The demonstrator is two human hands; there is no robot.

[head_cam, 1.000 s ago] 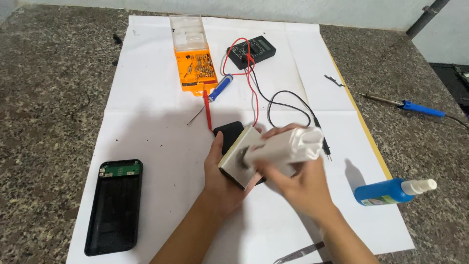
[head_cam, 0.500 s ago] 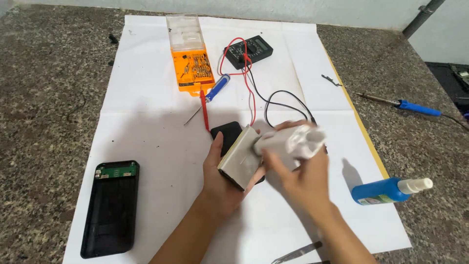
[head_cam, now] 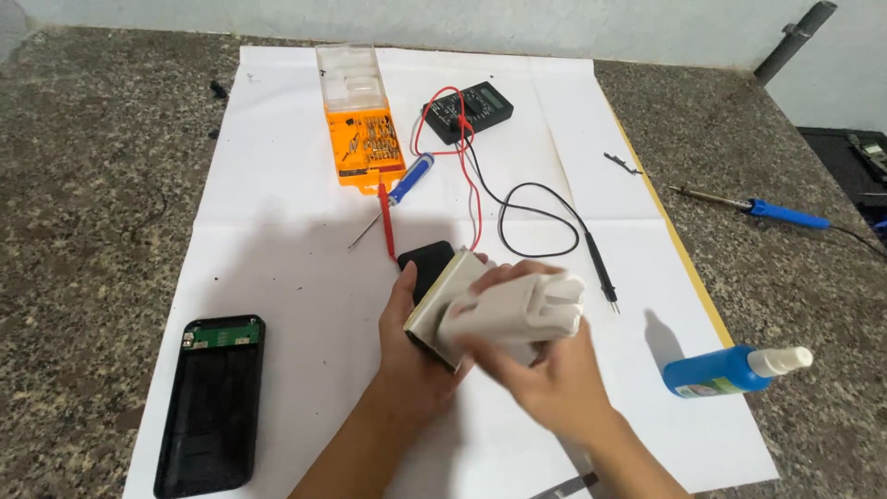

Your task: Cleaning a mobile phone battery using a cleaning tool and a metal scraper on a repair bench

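Note:
My left hand grips a flat rectangular pack with a pale face and a black back, tilted on edge above the white paper sheet. My right hand presses a folded white cloth against the pale face of that pack. The cloth hides most of the face. An open black case with a green circuit board at its top end lies to the left of my left forearm.
An orange bit set with a clear lid, a blue-handled screwdriver and a black multimeter with red and black leads lie at the back. A blue bottle lies at right. A blue-handled soldering iron rests on the granite.
My right hand has slid the white cloth a little along the pack's pale face, toward the left. The left hand keeps its grip in the same place.

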